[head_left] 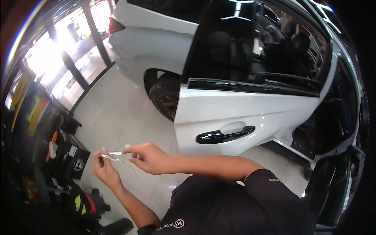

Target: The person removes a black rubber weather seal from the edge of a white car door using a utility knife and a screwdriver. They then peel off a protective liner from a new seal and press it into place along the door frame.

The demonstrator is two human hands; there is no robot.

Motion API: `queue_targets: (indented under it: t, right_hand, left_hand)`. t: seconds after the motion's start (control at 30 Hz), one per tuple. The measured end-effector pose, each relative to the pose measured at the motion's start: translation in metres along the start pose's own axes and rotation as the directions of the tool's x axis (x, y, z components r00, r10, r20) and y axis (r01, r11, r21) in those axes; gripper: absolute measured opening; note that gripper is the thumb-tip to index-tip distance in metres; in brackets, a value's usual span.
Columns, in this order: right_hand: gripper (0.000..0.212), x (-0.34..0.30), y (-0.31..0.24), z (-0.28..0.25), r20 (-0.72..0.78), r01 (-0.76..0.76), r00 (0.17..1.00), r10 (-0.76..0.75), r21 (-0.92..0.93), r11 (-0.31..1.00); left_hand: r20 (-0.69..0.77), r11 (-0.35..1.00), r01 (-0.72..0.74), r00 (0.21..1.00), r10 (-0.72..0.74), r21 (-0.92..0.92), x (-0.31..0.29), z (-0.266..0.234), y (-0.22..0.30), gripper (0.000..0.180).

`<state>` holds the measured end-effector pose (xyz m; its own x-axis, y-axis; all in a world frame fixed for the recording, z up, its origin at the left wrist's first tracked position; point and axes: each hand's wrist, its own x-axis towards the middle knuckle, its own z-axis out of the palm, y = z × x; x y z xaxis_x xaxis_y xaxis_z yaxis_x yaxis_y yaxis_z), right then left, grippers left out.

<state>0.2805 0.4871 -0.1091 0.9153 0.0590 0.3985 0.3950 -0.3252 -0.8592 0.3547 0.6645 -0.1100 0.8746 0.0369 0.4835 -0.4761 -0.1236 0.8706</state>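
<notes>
My left hand [105,170] is raised over the floor at the lower left, its fingertips pinched on a thin whitish, shiny strip [112,158]. The strip looks like film or tape; its exact kind does not show. Close to its right, my right hand [150,158] has thumb and bent forefinger near each other, at the strip's other end. A pale bit stretches between the two hands, with a thin loose tail hanging under the right one. To the right of my hands is an open white car door [243,107] with a glossy black handle [225,135].
Behind the door stands the white car's rear side [156,43] and its dark wheel [166,98]. A black box [70,156] and bags [88,201] line the left. Glass doors [74,51] stand at the far left. Pale tiled floor [117,105] lies between.
</notes>
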Motion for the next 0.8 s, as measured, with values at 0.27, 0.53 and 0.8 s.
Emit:
queue_targets:
  t: [0.27, 0.53, 0.8]
  right_hand:
    - [0.024, -0.143, -0.058, -0.141, 0.087, -0.413, 0.907, 0.413, 0.379, 0.828]
    - [0.016, -0.236, -0.059, -0.303, -0.888, -0.44, 0.434, -0.151, -0.355, 0.825]
    - [0.057, -0.286, -0.061, -0.437, -0.591, -0.625, 0.577, -0.564, -0.764, 0.162]
  left_hand:
    - [0.372, 0.229, -0.394, 0.34, -0.864, 0.89, -0.111, -0.109, -0.301, 0.067]
    - [0.428, 0.922, -0.177, 0.904, 0.013, 0.345, -0.02, 0.021, -0.014, 0.033]
    - [0.525, 0.378, -0.909, 0.412, 0.745, 0.178, -0.015, 0.211, 0.199, 0.053]
